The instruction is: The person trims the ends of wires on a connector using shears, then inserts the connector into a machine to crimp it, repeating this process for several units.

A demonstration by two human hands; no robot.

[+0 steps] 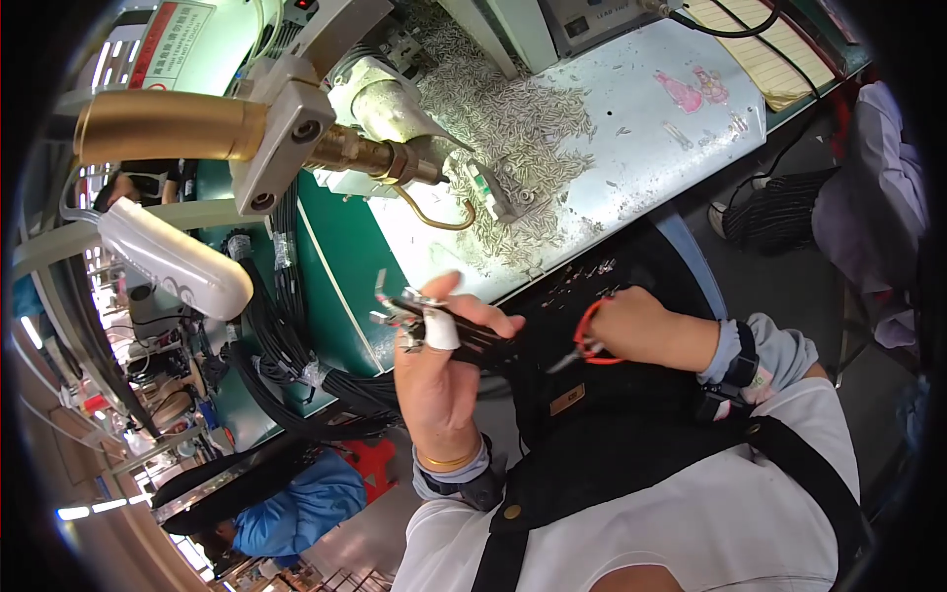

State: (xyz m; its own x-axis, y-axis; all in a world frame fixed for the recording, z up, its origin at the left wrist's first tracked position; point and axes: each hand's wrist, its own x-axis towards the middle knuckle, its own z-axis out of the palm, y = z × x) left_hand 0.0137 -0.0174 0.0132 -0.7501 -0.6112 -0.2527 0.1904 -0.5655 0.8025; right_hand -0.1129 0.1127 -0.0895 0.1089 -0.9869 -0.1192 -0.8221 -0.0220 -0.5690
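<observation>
My left hand point(436, 387) is closed around a bunch of black cables point(477, 341) whose metal connector ends point(397, 314) stick out past the fingers on the left. A white wrap point(441, 330) covers one finger of that hand. My right hand point(639, 328) grips scissors with red handles point(586, 341). Their blades point down and left, toward the cables but apart from my left hand. Both hands are above my black apron point(621, 409), where small metallic scraps point(595, 273) lie scattered near the bench edge.
Many small silvery pieces point(518, 123) cover the white worktop point(641, 128). A brass-coloured tube in a clamp point(281, 133) hangs over it. More black cable bundles point(281, 335) lie along the green surface point(340, 252) at left. A notepad point(774, 59) is at far right; another person point(868, 187) sits beyond.
</observation>
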